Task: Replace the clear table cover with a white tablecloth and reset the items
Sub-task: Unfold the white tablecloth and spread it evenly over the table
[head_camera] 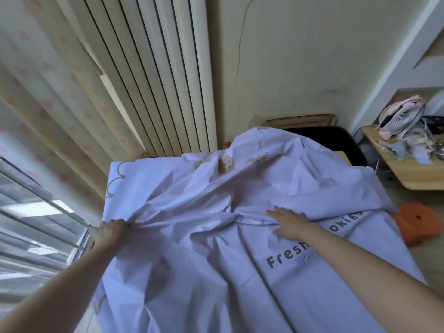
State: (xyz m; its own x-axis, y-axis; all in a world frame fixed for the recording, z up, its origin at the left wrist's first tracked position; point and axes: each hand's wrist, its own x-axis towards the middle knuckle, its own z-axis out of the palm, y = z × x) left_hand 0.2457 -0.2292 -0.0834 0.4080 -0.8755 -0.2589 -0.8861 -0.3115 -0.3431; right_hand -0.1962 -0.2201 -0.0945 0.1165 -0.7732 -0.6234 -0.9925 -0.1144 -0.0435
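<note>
White tablecloth (192, 272) covers the bench (343, 157); the near half lies fairly flat. Left grip (111, 230) is clamped on a bunch of cloth at the bench's left edge. Right grip (289, 223) is flat, fingers straight, pressing mid-cloth. Creases run left-right between them. Slack is heaped beyond both, toward the far edge. Right grip is nearer, so it probably smooths that way.

Brightness: soft, fairly bright daylight, with no harsh glare.
Source: the window (36, 224) at the left, its panes pale and washed out.
Shadows: gentle grey creases across the white tablecloth (204, 248), which has a bluish cast.
Blur: the curtain (48, 116) and window frame are smeared.
Distortion: the radiator (156, 80) ribs splay outward towards the edges.
</note>
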